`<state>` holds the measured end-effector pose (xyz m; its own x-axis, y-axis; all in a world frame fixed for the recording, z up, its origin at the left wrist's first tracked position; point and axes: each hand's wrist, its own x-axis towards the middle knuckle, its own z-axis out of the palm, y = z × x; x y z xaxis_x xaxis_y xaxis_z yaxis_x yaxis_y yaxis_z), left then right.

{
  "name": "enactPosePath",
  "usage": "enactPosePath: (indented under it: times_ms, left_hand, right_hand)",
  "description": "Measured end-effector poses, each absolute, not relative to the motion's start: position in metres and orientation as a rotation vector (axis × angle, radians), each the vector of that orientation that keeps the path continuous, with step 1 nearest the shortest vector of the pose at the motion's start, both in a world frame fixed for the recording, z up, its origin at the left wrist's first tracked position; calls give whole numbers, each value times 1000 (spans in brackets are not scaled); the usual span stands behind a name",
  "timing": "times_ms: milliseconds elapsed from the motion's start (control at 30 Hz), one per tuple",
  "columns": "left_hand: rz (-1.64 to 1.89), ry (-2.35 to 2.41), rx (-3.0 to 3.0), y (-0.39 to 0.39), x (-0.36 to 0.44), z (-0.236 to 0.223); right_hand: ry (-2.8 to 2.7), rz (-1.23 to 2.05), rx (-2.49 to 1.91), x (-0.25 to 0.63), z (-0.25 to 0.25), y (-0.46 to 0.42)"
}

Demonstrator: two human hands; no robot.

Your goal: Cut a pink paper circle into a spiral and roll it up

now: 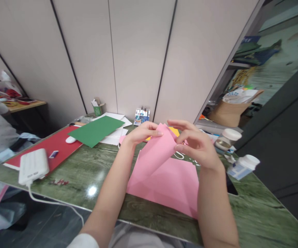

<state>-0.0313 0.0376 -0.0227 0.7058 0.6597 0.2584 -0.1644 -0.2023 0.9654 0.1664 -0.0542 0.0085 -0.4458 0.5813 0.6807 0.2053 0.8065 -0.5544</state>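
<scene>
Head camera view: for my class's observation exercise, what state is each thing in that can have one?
Pink paper: upper part raised, bent over
Left hand: gripping the paper
Right hand: fingers curved, at the paper's edge
Green sheet: flat, overlapping the red sheet
White device: cable plugged in
Small green box: top open
White bottle: capped
Clear jar: lid on

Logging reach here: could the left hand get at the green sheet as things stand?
Probably yes: nothing covers the green sheet, though the left hand would likely need to release the pink paper first.
</scene>
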Motion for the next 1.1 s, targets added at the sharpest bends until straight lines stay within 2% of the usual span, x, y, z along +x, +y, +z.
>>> enactPosePath:
  times_ms: [433,633,1100]
  left_hand:
    - [896,461,1557,35,-43,-18]
    - [1014,543,1643,20,-48,-5]
    - [976,537,1721,13,-47,0]
  right_hand:
    - [-2022,490,-683,180,10,-50]
    - [-1942,380,-781,187,7,-40]
    - [-2005,552,-649,192,8,-44]
